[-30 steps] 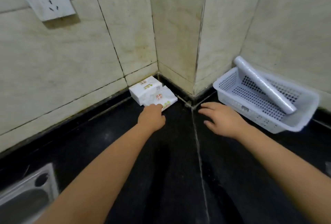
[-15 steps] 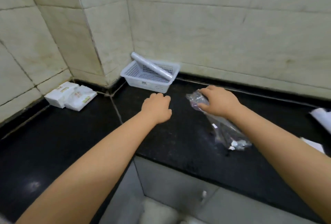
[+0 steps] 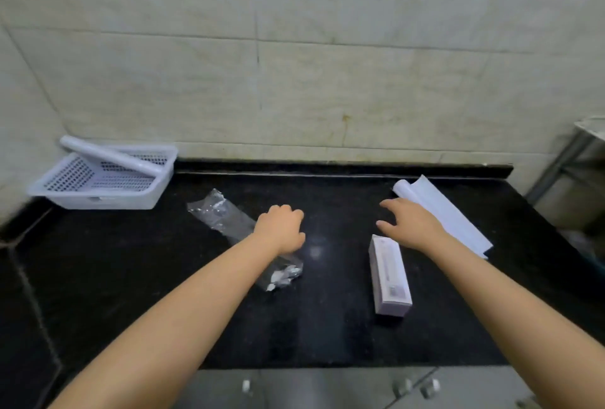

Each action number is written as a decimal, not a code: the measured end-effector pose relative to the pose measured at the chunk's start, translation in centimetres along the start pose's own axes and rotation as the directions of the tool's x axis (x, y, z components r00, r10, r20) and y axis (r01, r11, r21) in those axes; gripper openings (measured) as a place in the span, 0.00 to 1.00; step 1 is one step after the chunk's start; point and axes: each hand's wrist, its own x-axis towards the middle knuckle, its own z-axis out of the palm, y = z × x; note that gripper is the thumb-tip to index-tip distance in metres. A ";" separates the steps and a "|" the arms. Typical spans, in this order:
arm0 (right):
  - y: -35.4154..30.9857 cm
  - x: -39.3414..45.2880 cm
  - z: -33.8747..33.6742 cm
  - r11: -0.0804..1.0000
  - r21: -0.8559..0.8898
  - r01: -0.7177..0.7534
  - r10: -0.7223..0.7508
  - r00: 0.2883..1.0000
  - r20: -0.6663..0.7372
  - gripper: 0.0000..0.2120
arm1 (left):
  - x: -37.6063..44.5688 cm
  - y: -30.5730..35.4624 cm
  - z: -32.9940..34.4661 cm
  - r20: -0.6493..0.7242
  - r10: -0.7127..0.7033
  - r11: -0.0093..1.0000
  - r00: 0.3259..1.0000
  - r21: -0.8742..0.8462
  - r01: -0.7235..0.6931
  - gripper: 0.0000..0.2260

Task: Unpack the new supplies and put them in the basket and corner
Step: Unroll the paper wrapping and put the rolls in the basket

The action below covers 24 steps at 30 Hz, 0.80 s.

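A white perforated basket [image 3: 98,194] sits at the back left of the black counter [image 3: 327,327], with a white roll [image 3: 111,155] leaning across it. An empty clear plastic wrapper [image 3: 222,215] lies left of centre, partly under my left arm. My left hand [image 3: 281,228] hovers over the wrapper with fingers curled and nothing in it. A long white box [image 3: 389,274] lies right of centre. My right hand [image 3: 412,227] is spread open just beyond the box, beside a second white roll [image 3: 445,215] that has partly unrolled.
Tiled wall runs along the back of the counter. A metal rack [image 3: 576,160] stands past the right end. Cabinet fronts with knobs [image 3: 402,387] show below the counter's front edge.
The view has swung right, away from the corner with the tissue packs. My right hand has let go of the plastic wrapper and moved right toward the roll. The left hand moved over the wrapper.
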 end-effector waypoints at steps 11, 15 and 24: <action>18.8 2.2 0.3 0.958 -0.051 -0.283 0.287 0.953 0.097 0.25 | 10.5 15.1 3.2 0.108 0.101 0.995 0.989 -0.001 -0.101 0.20; 21.0 3.9 2.6 0.930 -0.101 -0.353 0.364 0.921 0.141 0.23 | 13.8 17.5 3.9 0.131 0.138 0.990 0.982 0.015 -0.141 0.19; 21.5 10.0 8.0 0.915 -0.117 -0.387 0.400 0.909 0.118 0.33 | 21.3 19.6 5.3 0.174 0.186 0.982 0.967 -0.026 -0.185 0.18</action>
